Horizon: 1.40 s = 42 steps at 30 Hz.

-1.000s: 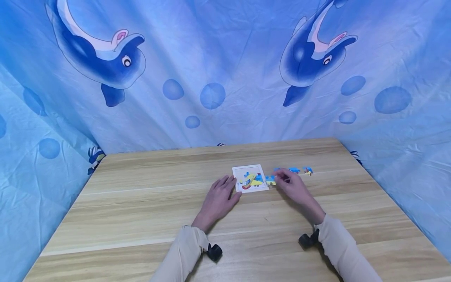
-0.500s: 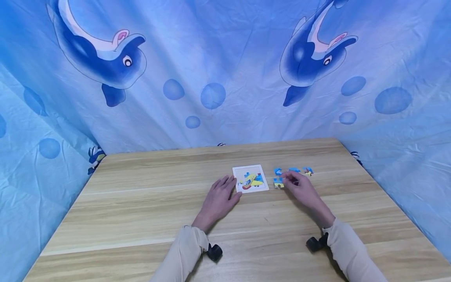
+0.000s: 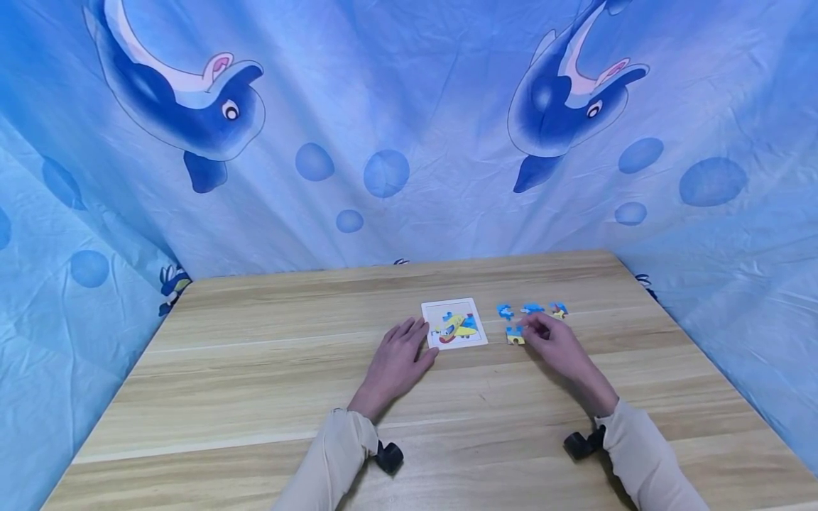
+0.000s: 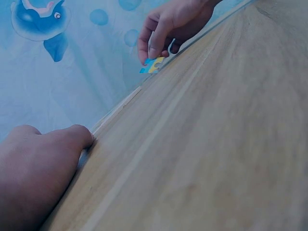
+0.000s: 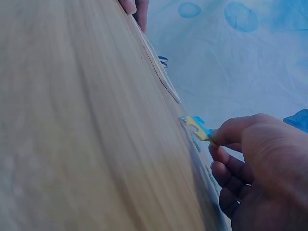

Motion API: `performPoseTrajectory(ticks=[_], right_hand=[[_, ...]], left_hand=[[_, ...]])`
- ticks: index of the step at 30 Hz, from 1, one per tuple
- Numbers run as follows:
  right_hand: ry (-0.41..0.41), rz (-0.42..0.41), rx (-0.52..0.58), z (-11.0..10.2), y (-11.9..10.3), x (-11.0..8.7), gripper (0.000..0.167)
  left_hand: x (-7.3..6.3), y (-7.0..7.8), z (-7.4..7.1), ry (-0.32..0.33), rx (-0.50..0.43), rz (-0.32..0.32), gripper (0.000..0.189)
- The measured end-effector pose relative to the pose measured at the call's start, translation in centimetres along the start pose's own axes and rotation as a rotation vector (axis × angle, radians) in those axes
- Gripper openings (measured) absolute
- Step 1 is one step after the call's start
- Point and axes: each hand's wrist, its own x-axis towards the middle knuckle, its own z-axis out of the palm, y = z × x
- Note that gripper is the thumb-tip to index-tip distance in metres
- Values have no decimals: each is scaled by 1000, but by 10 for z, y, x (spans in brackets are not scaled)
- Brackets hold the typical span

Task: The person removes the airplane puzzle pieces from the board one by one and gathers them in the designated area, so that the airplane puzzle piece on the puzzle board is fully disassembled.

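Observation:
Between thumb and finger, my right hand (image 3: 562,348) pinches a blue and yellow puzzle piece (image 3: 514,336); the right wrist view shows the piece (image 5: 197,128) tilted above the table. A white square puzzle tray (image 3: 441,306) lies to its left, partly filled with a yellow airplane picture (image 3: 461,326). My left hand (image 3: 397,360) rests flat with relaxed fingers, fingertips and thumb touching the tray's left edge. Behind the right hand lie more loose pieces: a blue one (image 3: 505,311), another blue one (image 3: 532,308) and a blue, red and yellow one (image 3: 559,309).
The wooden table (image 3: 255,397) carries the whole scene. A blue curtain (image 3: 434,213) with dolphins hangs along its back and sides. A black wrist camera (image 3: 388,458) sits at the left cuff, another camera (image 3: 579,446) at the right cuff.
My right hand has moved right, away from the tray, with the blue and yellow piece in its fingers. The blue piece behind it has come into full view. My left hand stays still.

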Motion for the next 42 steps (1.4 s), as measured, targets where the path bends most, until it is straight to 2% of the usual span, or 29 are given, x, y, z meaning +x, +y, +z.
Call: performPoseTrajectory(ticks=[12,19,27,36,42], right_hand=[[-10,38,-74,0,0,0,11],[-50,14,-84,-1,1,1,12],[-91,30,-99,-4,-1,5,13],[-59,57,-148,-1,-9,6,12],[-21,14,-203,1,-8,4,11]], left_hand=[[0,0,-1,-4,2,-1,60],[0,-1,0,-4,3,0,60],[0,-1,0,-15,7,-3,60],[-1,0,1,-10,7,-3,60],[0,0,1,-9,1,-6,60]])
